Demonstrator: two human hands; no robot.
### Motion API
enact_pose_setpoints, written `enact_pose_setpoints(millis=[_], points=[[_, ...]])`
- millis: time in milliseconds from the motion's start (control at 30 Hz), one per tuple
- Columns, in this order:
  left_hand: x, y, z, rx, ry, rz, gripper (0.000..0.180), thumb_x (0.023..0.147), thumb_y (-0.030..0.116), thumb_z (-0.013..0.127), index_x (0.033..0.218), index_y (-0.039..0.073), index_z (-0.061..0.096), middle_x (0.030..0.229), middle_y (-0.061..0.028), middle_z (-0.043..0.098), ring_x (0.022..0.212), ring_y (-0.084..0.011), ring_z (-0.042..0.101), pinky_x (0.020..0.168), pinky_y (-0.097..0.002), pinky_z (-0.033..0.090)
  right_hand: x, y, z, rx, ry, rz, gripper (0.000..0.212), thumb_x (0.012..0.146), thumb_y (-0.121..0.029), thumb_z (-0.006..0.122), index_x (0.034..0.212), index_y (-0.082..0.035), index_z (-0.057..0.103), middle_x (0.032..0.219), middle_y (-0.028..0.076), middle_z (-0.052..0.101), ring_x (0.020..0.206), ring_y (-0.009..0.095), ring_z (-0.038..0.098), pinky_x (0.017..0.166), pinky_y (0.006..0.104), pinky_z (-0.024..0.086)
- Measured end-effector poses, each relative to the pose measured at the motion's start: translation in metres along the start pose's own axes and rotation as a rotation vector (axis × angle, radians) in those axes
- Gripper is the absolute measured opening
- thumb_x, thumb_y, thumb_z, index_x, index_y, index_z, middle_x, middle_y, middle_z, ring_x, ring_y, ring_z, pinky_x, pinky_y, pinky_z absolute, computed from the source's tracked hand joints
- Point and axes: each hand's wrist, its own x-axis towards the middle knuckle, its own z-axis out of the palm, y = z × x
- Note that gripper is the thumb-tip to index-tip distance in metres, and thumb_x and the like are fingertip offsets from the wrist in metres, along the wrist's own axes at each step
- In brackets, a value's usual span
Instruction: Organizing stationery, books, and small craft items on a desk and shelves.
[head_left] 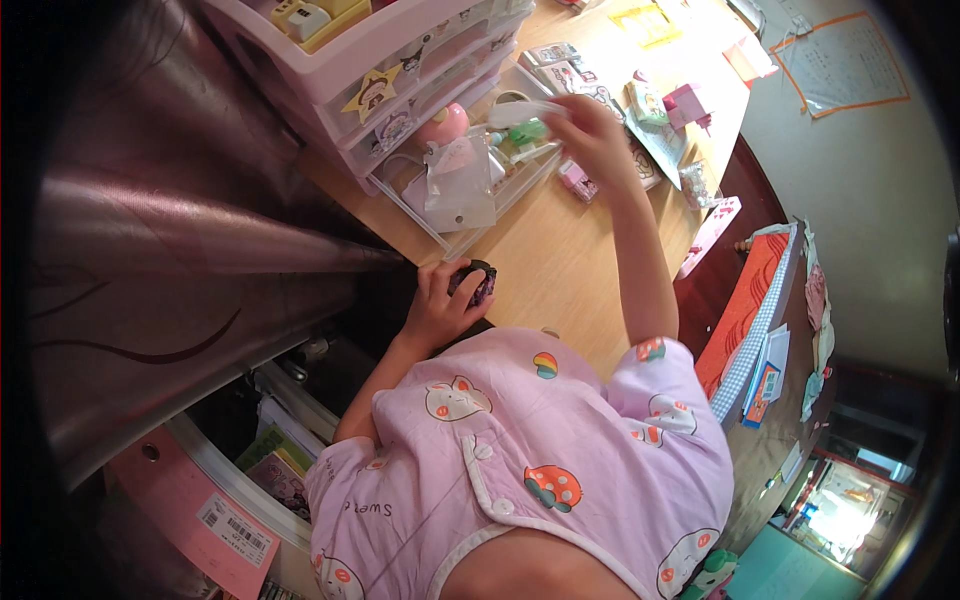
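Observation:
At the table's near edge my left hand (440,305) is closed round a small dark object with purple patterning (480,283), partly covered by my fingers. My right hand (597,148) reaches over the far end of a pulled-out clear drawer (475,240), pinching a whitish, see-through flat piece (522,112) that is blurred. Inside the drawer lie a clear plastic pouch (460,195), a pink round item (443,126) and a green item (527,131). The drawer belongs to a pink drawer unit (320,90) with stickers on its front.
Right of the drawer, a small pink box (577,181) lies on the wooden table (560,260). Farther off are a green-and-white packet (648,103), a magenta item (687,105) and several cards. A dark curtain (200,230) hangs at the left; below it sits a pink folder (195,500).

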Motion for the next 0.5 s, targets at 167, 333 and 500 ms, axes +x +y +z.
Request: enact_pose_setpoints(millis=[167, 333, 500], points=[[0.003, -0.001, -0.002, -0.023, -0.02, 0.029, 0.045, 0.059, 0.018, 0.066, 0.099, 0.01, 0.046, 0.098, -0.0097, 0.044, 0.085, -0.0267, 0.04, 0.073, -0.0332, 0.038, 0.087, 0.03, 0.031, -0.474, -0.148, -0.209, 0.024, 0.068, -0.016, 0.054, 0.089, -0.005, 0.056, 0.075, 0.012, 0.057, 0.069, 0.019, 0.054, 0.063, 0.0293, 0.042], [0.0, -0.002, -0.005, -0.063, -0.026, 0.019, 0.048, 0.059, 0.019, 0.068, 0.1, 0.01, 0.045, 0.101, -0.0106, 0.043, 0.088, -0.0276, 0.039, 0.074, -0.0356, 0.036, 0.101, 0.035, 0.046, -0.755, -0.286, -0.27, 0.029, 0.068, -0.017, 0.053, 0.093, -0.003, 0.054, 0.085, 0.015, 0.056, 0.076, 0.027, 0.054, 0.068, 0.0329, 0.042], [0.001, -0.002, -0.007, -0.047, -0.024, 0.037, 0.046, 0.06, 0.019, 0.066, 0.1, 0.01, 0.046, 0.101, -0.0099, 0.042, 0.087, -0.0267, 0.039, 0.074, -0.0342, 0.037, 0.088, 0.042, 0.055, -1.01, -0.043, -0.371, 0.03, 0.067, -0.026, 0.057, 0.087, -0.004, 0.054, 0.092, 0.013, 0.053, 0.077, 0.027, 0.055, 0.064, 0.034, 0.045]])
